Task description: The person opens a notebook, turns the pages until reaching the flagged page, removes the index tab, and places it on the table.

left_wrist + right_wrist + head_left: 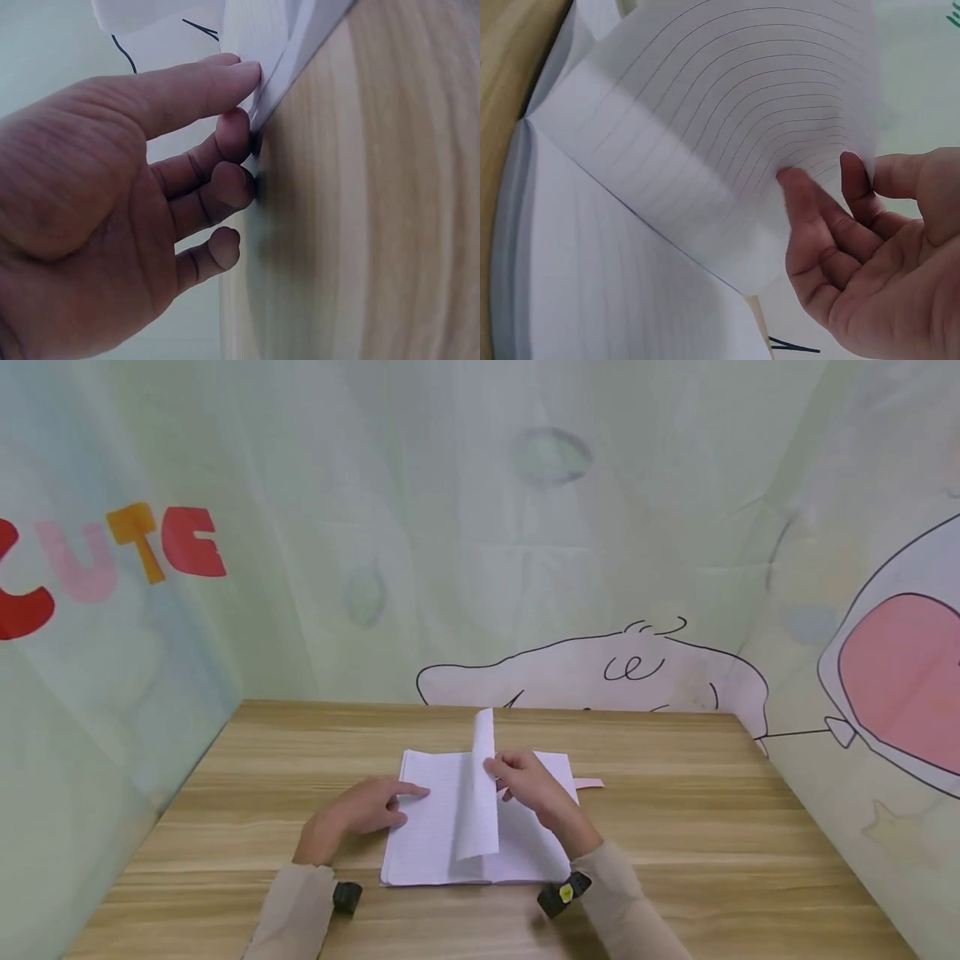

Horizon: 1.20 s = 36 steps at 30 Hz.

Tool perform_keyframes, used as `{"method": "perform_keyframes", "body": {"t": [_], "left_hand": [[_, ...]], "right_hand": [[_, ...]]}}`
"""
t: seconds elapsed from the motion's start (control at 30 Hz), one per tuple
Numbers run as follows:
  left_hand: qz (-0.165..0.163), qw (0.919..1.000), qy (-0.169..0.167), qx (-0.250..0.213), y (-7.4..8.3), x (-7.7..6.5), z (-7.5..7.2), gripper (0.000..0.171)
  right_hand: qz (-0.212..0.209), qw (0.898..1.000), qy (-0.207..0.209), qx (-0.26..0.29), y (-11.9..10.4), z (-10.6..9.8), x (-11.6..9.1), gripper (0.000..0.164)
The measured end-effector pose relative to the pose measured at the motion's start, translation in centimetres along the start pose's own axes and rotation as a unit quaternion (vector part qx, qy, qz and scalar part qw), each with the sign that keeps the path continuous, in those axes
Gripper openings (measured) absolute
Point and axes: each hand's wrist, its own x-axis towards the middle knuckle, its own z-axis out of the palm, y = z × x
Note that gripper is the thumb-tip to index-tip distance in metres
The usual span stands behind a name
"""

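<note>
An open notebook (435, 843) with lined white pages lies on the wooden table. One raised page (483, 827) stands up near its middle, curving over. My right hand (534, 785) pinches the outer edge of this page between thumb and index finger; in the right wrist view the lined page (727, 97) bends away from the fingertips (859, 169). On the left, my left hand (367, 806) rests at the notebook's outer edge, index finger stretched over the left page. The left wrist view has its thumb against the paper (259, 30), other fingers loosely bent beside the table edge.
A pink strip (590, 783) sticks out from the notebook's right side. The wooden table (697, 827) extends around the notebook. Printed curtains (315, 568) enclose the table at the back and both sides. A black wrist device (347, 897) is by the left sleeve.
</note>
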Motion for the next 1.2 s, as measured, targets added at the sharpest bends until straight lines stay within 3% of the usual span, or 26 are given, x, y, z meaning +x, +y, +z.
{"method": "perform_keyframes", "body": {"t": [0.17, 0.33, 0.57, 0.97, 1.2], "left_hand": [[0.000, 1.0000, 0.000, -0.002, 0.0, -0.2, -0.1, 0.045], [0.002, 1.0000, -0.004, -0.002, 0.1, -0.2, -0.1, 0.045], [-0.004, 1.0000, -0.005, -0.007, 0.3, -0.2, -0.1, 0.045], [0.029, 0.9996, 0.002, -0.006, 0.1, -0.3, 0.0, 0.042], [0.060, 0.9981, 0.014, 0.000, 0.0, -0.2, -0.1, 0.031]], "right_hand": [[-0.015, 0.999, -0.017, -0.029, 0.5, 1.2, 0.2, 0.027], [-0.036, 0.997, -0.007, -0.068, 0.4, 2.2, 0.2, 0.026], [-0.031, 0.997, -0.023, -0.074, 0.0, 4.1, 0.6, 0.027], [-0.036, 0.988, -0.031, -0.145, 1.5, 6.2, 1.3, 0.021], [-0.034, 0.981, -0.027, -0.188, 1.3, 6.9, 1.8, 0.019]]}}
